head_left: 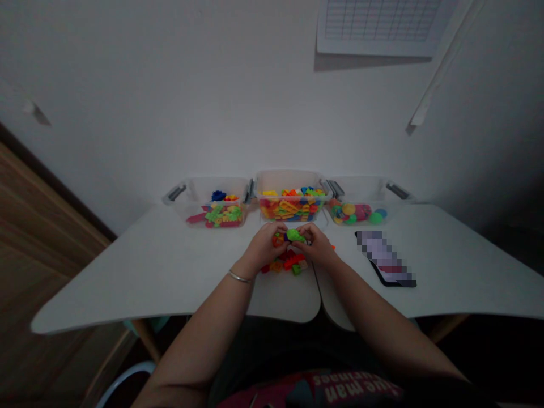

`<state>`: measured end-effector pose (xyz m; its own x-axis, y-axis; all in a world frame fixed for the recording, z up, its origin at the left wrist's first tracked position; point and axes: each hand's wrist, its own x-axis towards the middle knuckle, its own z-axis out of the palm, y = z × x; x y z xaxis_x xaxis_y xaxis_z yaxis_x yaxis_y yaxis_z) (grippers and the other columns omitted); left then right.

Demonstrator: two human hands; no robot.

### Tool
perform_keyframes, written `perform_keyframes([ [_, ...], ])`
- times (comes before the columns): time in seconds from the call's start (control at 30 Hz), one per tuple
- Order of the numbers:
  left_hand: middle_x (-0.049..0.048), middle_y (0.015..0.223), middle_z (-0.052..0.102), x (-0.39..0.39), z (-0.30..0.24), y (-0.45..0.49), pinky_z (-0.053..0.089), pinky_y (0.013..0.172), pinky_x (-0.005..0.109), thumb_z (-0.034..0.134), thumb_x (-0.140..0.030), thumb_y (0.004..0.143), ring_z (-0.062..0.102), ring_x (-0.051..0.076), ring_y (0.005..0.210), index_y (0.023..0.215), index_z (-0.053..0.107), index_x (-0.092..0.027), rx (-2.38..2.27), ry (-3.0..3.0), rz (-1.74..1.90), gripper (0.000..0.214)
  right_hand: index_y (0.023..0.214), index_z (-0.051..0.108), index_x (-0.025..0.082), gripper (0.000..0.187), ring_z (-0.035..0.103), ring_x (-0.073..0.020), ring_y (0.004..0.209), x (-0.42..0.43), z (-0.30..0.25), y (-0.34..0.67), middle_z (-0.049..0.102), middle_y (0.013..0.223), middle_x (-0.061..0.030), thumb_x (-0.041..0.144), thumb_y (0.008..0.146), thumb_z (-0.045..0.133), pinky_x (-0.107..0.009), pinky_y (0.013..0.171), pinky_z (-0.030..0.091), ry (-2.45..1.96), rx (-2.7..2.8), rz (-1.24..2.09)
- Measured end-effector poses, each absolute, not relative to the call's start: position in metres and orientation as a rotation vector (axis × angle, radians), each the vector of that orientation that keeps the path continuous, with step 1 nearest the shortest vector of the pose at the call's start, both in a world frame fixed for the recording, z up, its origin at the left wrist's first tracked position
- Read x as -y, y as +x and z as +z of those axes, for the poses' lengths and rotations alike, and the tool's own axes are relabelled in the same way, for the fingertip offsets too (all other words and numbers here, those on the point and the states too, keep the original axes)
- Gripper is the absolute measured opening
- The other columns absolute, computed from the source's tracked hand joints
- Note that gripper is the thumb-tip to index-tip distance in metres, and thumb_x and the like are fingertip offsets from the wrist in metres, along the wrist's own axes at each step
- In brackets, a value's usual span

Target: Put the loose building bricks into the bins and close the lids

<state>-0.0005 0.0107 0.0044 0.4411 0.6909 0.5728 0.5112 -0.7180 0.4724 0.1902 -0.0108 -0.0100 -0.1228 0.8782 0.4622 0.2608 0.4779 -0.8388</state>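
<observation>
My left hand (pixel 267 245) and my right hand (pixel 318 245) meet over the middle of the table, fingers curled inward. Between them is a bright green toy piece (pixel 295 234), pinched by the right fingers. Small orange and purple toy blocks (pixel 278 240) show inside my left hand, beside the green piece. Whether these are joined to it I cannot tell, since the fingers cover part of them. Just below the hands lies a loose pile of red, orange and green toy blocks (pixel 293 262) on the white table (pixel 284 297).
Three clear plastic bins line the wall: the left bin (pixel 195 190) with mixed toy pieces, the middle bin (pixel 293 178) full of coloured blocks, the right bin (pixel 361 190) with balls and other toys. A phone (pixel 385 258) lies right of my arm. The table has a curved front edge.
</observation>
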Motion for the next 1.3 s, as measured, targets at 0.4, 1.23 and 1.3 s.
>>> perform_keyframes([
  [0.4, 0.0049, 0.097, 0.063, -0.013, 0.007, -0.006, 0.051, 0.083, 0.035, 0.068, -0.015, 0.073, 0.061, 0.019, 0.092, 0.097, 0.055, -0.018, -1.099, 2.375, 1.18, 0.027, 0.088, 0.034, 0.027, 0.044, 0.07, -0.0203, 0.088, 0.001, -0.009, 0.2, 0.065, 0.092, -0.0002, 0.057, 0.075, 0.063, -0.036, 0.08, 0.055, -0.933, 1.323, 0.886],
  [1.23, 0.0079, 0.102, 0.069, -0.017, 0.007, -0.013, 0.051, 0.09, 0.039, 0.064, -0.024, 0.082, 0.062, 0.022, 0.098, 0.103, 0.063, -0.017, -1.248, 2.509, 1.192, 0.021, 0.096, 0.053, 0.022, 0.033, 0.055, -0.0158, 0.054, -0.016, 0.035, 0.205, 0.053, 0.06, 0.0042, 0.051, 0.081, 0.057, -0.027, 0.053, 0.044, -1.041, 1.206, 0.47],
  [1.3, 0.0075, 0.099, 0.069, -0.016, 0.007, -0.014, 0.051, 0.088, 0.039, 0.065, -0.025, 0.081, 0.062, 0.022, 0.096, 0.099, 0.063, -0.017, -1.236, 2.529, 1.17, 0.02, 0.096, 0.055, 0.022, 0.031, 0.054, -0.0153, 0.058, -0.026, 0.045, 0.211, 0.053, 0.062, 0.004, 0.049, 0.083, 0.055, -0.028, 0.059, 0.046, -1.088, 1.22, 0.314],
])
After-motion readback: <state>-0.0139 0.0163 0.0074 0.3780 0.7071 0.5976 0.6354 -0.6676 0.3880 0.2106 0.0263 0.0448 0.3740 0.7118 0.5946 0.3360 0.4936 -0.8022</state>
